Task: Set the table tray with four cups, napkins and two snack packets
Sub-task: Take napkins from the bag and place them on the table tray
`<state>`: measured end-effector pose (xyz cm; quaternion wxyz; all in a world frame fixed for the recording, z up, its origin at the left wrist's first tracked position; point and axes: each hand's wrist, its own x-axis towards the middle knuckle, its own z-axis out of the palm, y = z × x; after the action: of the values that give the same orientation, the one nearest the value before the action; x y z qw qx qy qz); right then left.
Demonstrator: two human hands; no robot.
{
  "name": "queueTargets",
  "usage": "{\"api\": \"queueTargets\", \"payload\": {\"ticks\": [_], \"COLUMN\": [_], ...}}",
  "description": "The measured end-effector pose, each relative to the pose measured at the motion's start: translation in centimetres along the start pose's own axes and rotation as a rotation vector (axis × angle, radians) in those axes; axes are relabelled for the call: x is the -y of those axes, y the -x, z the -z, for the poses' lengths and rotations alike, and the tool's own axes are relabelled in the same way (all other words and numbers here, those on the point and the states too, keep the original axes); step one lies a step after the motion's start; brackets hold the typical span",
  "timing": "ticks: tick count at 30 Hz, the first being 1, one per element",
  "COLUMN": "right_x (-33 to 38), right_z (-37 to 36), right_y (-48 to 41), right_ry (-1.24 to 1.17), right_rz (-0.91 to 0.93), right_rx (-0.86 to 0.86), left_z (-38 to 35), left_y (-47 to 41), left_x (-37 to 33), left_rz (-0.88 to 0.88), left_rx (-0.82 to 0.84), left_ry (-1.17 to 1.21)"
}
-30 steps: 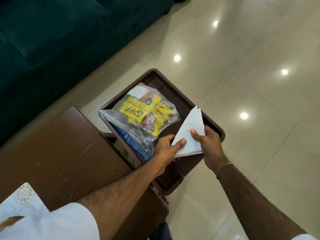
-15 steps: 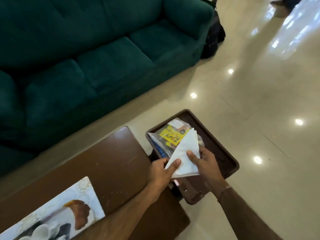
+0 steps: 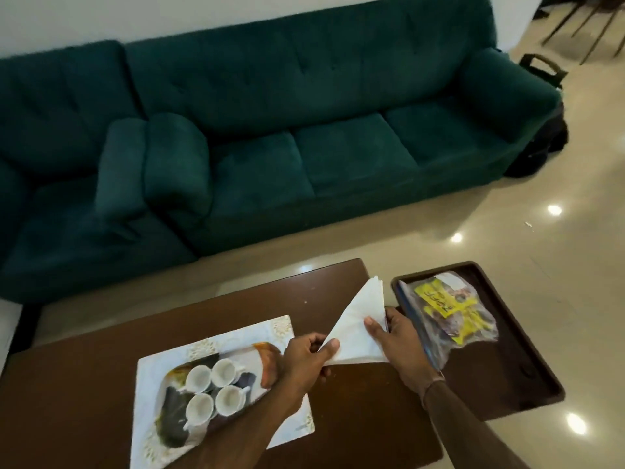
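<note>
Both hands hold a stack of white napkins [image 3: 358, 323] folded into a triangle, above the brown table's right end. My left hand [image 3: 304, 358] pinches its lower left corner and my right hand [image 3: 395, 340] grips its right edge. Left of them a white patterned tray [image 3: 152, 428] lies on the table with several white cups [image 3: 216, 389] standing together on it. To the right, a dark brown tray [image 3: 507, 387] holds snack packets [image 3: 449, 313] in clear plastic with a yellow label.
The brown wooden table [image 3: 84, 367] fills the lower left. A dark green sofa [image 3: 304, 130] runs along the far side, with a second one at the left. Glossy beige floor [image 3: 558, 265] lies to the right, and a dark bag [image 3: 541, 143] stands beside the sofa arm.
The napkins have been carried from over the brown tray leftwards to over the table, still held in both hands. The view lifted, bringing the white tray with cups into sight.
</note>
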<state>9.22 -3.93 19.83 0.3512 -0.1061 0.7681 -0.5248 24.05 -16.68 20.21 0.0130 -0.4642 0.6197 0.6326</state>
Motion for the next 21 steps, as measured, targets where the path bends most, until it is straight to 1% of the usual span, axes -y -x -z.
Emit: {"api": "queueTargets", "payload": {"ticks": [4, 9, 12, 14, 18, 21], "right_x": [-1.0, -4.1, -6.1, -7.5, -9.3, -11.4], "right_z": [-4.9, -10.1, -12.7, -14.8, -17.3, -19.5], "right_y": [0.0, -0.3, -1.0, -1.8, -2.8, -3.6], "right_ry": [0.025, 0.055, 0.141, 0.227, 0.358, 0.41], "right_rz": [-0.101, -0.193, -0.202, -0.212, -0.207, -0.209], "right_rx": [0.113, 0.209, 0.256, 0.278, 0.256, 0.262], "left_z": [3.6, 6.4, 7.6, 8.2, 8.8, 9.6], "left_y": [1.3, 1.9, 2.0, 1.7, 0.9, -0.4], "left_x": [3.6, 9.1, 12.6, 15.3, 18.3, 20.8], "left_rz": [0.073, 0.226, 0.32, 0.397, 0.498, 0.55], "left_rx": [-0.177, -0.309, -0.39, -0.417, -0.374, -0.406], "left_ry": [-0.014, 0.175, 0.226, 0.275, 0.421, 0.475]}}
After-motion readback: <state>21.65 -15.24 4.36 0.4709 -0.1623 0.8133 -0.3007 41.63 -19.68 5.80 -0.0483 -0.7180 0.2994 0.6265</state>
